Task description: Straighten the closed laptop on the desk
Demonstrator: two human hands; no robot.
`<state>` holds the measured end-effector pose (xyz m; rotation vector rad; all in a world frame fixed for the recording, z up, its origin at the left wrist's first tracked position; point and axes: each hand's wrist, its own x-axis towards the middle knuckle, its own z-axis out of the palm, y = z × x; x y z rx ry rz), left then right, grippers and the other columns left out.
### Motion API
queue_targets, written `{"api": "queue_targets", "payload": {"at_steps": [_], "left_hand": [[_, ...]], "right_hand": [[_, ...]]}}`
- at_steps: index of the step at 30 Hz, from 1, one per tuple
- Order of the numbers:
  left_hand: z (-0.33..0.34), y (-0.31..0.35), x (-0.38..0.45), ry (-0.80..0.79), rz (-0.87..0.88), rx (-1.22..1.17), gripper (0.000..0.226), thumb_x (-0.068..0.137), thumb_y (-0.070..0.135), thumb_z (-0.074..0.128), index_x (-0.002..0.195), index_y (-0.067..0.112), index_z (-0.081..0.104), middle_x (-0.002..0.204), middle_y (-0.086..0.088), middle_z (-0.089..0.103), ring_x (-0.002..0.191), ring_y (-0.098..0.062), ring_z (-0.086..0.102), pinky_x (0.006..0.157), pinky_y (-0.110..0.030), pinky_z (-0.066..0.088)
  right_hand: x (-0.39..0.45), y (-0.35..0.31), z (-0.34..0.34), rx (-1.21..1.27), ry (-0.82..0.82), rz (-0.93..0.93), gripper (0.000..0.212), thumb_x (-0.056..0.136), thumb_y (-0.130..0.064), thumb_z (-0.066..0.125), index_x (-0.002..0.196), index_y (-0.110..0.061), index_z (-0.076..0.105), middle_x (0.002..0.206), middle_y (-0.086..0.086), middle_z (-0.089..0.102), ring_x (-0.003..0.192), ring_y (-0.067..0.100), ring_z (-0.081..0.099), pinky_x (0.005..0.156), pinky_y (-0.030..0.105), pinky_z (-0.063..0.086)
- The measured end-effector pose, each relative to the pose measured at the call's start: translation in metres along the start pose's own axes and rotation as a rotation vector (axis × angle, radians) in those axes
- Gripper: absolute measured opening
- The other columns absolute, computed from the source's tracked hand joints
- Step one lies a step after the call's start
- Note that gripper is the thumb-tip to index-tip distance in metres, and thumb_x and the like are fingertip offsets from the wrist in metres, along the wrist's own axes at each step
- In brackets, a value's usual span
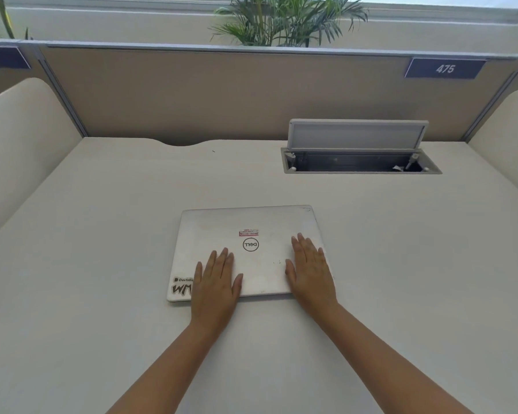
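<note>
A closed silver laptop (251,228) with a round logo and stickers lies in the middle of the pale desk (102,219), its edges nearly square with the desk, turned very slightly. My left hand (217,282) rests flat, palm down, on the lid's near left part, covering part of a sticker. My right hand (310,270) lies flat on the lid's near right part, over its right edge. Both hands have fingers stretched out and close together, pressing on the lid without gripping it.
An open cable hatch (361,161) with its raised lid sits in the desk at the back right. A brown partition (222,94) with the label 475 (444,68) closes the back; cream side panels stand left and right. Plants rise behind the partition.
</note>
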<state>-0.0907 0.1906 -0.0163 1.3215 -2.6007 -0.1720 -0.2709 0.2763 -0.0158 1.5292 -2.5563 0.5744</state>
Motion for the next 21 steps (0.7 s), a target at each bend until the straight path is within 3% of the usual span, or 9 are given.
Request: {"api": "queue_targets", "payload": {"at_steps": [5, 11, 16, 18, 21], "left_hand": [[-0.002, 0.002, -0.002, -0.014, -0.024, 0.019, 0.069, 0.096, 0.042, 0.006, 0.125, 0.007, 0.057, 0.132, -0.008, 0.058, 0.121, -0.027, 0.056, 0.102, -0.042, 0.023], [0.002, 0.003, -0.002, 0.023, -0.016, 0.014, 0.056, 0.095, 0.033, 0.018, 0.124, 0.006, 0.057, 0.13, -0.008, 0.06, 0.12, -0.028, 0.056, 0.102, -0.043, 0.024], [0.006, 0.004, -0.003, 0.059, -0.026, 0.005, 0.065, 0.098, 0.038, 0.004, 0.13, 0.006, 0.051, 0.132, -0.006, 0.058, 0.124, -0.026, 0.052, 0.103, -0.046, 0.031], [0.007, 0.002, -0.003, 0.072, -0.003, 0.007, 0.062, 0.097, 0.041, 0.004, 0.135, 0.008, 0.039, 0.139, -0.005, 0.052, 0.136, -0.019, 0.033, 0.105, -0.046, 0.033], [0.007, 0.0, 0.004, 0.178, 0.058, 0.008, 0.066, 0.096, 0.049, 0.007, 0.143, 0.006, 0.024, 0.153, -0.001, 0.025, 0.145, -0.009, -0.006, 0.113, -0.04, 0.01]], "right_hand": [[-0.004, -0.004, -0.006, -0.071, -0.082, -0.028, 0.053, 0.086, -0.033, 0.034, 0.128, -0.008, 0.056, 0.133, 0.007, 0.058, 0.121, 0.024, 0.057, 0.096, 0.049, 0.045], [-0.004, -0.001, -0.002, -0.102, -0.136, -0.041, 0.053, 0.082, -0.03, 0.034, 0.121, -0.008, 0.062, 0.128, 0.006, 0.062, 0.118, 0.025, 0.059, 0.094, 0.051, 0.046], [-0.004, 0.001, 0.002, -0.068, -0.139, -0.044, 0.055, 0.082, -0.027, 0.031, 0.125, -0.007, 0.058, 0.133, 0.008, 0.058, 0.122, 0.027, 0.055, 0.099, 0.051, 0.042], [-0.004, 0.001, 0.002, -0.028, -0.139, -0.058, 0.059, 0.084, -0.028, 0.025, 0.133, -0.005, 0.049, 0.141, 0.009, 0.049, 0.131, 0.029, 0.046, 0.108, 0.05, 0.032], [-0.002, 0.002, 0.002, -0.03, -0.035, -0.087, 0.059, 0.085, -0.028, 0.031, 0.139, -0.006, 0.039, 0.144, 0.011, 0.046, 0.136, 0.029, 0.037, 0.115, 0.042, 0.018]]}}
